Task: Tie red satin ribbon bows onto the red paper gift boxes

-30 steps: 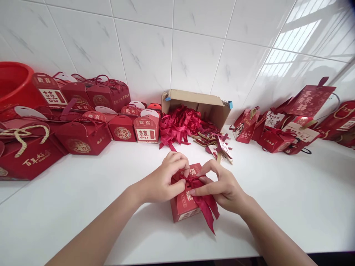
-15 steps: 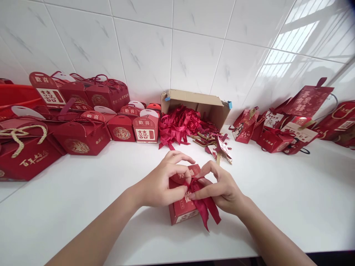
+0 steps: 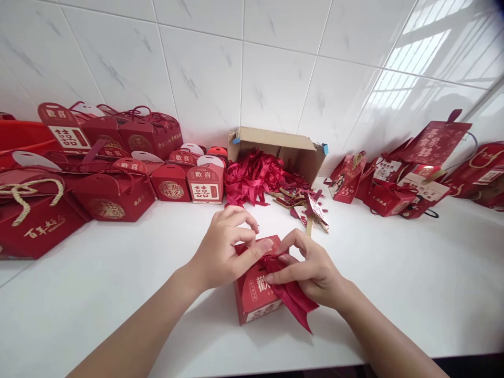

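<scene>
A small red gift box [image 3: 246, 294] with pale lettering sits on the white tabletop in front of me. A dark red ribbon [image 3: 295, 304] is tied across its top, and the tails hang over the right side. My right hand [image 3: 309, 270] pinches the ribbon near the knot, with the thumb low against the box's printed face. Over the box's left side, my left hand [image 3: 232, 249] has its fingers curled but apart from the thumb. That thumb stretches over the box top close to the ribbon; whether it touches the ribbon I cannot tell.
An open cardboard box [image 3: 275, 137] lies at the wall, with loose red ribbons [image 3: 255, 176] spilling out. Beside these lie several paper tags [image 3: 311, 212]. Red gift boxes [image 3: 114, 194] line the left, near a red basin [image 3: 23, 136]. More red boxes [image 3: 389, 199] stand at right.
My left hand has drawn back a little to the left and its fingers have parted from the knot. The ribbon tails have swung slightly right, and the box has turned a little.
</scene>
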A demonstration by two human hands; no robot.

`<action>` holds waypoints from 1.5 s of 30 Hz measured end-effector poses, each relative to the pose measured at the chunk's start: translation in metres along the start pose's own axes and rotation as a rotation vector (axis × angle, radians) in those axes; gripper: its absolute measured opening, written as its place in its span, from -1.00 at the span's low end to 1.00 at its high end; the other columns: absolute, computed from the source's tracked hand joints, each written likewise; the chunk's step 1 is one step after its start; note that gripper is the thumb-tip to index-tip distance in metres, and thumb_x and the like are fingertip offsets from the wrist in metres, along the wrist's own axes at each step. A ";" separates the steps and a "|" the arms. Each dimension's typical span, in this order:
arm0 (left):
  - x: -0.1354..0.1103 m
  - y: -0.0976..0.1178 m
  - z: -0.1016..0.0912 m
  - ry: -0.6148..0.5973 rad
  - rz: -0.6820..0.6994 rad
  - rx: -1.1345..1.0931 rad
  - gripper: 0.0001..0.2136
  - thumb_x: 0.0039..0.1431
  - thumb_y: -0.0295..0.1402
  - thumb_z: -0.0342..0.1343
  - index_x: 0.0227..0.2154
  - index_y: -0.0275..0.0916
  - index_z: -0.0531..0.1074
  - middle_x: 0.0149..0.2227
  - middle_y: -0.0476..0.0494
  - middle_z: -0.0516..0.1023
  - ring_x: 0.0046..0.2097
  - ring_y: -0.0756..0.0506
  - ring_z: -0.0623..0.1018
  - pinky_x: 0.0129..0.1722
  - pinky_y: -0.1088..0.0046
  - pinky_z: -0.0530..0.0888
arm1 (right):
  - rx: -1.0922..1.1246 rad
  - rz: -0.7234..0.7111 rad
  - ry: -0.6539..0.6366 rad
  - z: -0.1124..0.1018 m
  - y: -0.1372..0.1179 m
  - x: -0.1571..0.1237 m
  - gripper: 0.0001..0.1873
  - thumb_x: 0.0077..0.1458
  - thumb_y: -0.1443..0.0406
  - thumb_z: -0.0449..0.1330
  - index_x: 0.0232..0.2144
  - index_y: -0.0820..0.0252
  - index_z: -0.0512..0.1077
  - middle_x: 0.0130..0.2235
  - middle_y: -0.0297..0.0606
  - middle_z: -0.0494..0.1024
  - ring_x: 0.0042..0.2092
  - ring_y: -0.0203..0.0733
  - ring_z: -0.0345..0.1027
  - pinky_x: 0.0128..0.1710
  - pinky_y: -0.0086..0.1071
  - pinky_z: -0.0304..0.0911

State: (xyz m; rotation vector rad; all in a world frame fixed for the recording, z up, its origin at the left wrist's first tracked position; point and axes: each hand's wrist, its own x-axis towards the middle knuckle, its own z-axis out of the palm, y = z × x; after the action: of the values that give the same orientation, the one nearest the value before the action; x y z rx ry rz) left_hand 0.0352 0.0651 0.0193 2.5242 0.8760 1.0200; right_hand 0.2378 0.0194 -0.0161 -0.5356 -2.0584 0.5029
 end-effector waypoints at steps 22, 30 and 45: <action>0.000 0.009 0.004 -0.133 -0.219 -0.424 -0.84 0.10 -0.30 0.14 -0.50 -0.24 0.36 -0.32 -0.08 0.48 -0.26 -0.05 0.48 -0.18 0.41 0.41 | -0.265 0.012 0.175 -0.004 0.002 0.006 -0.73 0.13 0.48 0.13 -0.12 0.13 0.38 -0.26 -0.23 0.52 -0.24 -0.28 0.43 -0.24 -0.40 0.41; 0.000 0.011 0.005 -0.147 -0.294 -0.523 -0.86 0.08 -0.32 0.16 -0.50 -0.23 0.35 -0.36 -0.04 0.53 -0.27 -0.05 0.51 -0.17 0.39 0.43 | -0.259 -0.057 0.186 -0.006 0.003 0.010 -0.77 0.12 0.48 0.13 -0.23 0.13 0.49 -0.33 -0.23 0.58 -0.27 -0.25 0.49 -0.30 -0.38 0.45; 0.000 0.006 0.013 -0.134 -0.346 -0.574 -0.73 0.02 -0.40 0.17 -0.61 -0.23 0.17 -0.41 -0.03 0.49 -0.29 -0.04 0.49 -0.25 0.43 0.42 | -0.125 0.303 0.336 0.000 0.005 0.006 -0.90 0.07 0.42 0.16 -0.40 0.19 0.47 -0.38 -0.25 0.55 -0.35 -0.28 0.46 -0.41 -0.44 0.42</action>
State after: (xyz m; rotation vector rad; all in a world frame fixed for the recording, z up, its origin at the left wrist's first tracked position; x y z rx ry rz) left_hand 0.0469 0.0601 0.0130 1.8609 0.8018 0.8303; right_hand 0.2358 0.0265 -0.0150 -0.9489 -1.7015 0.4266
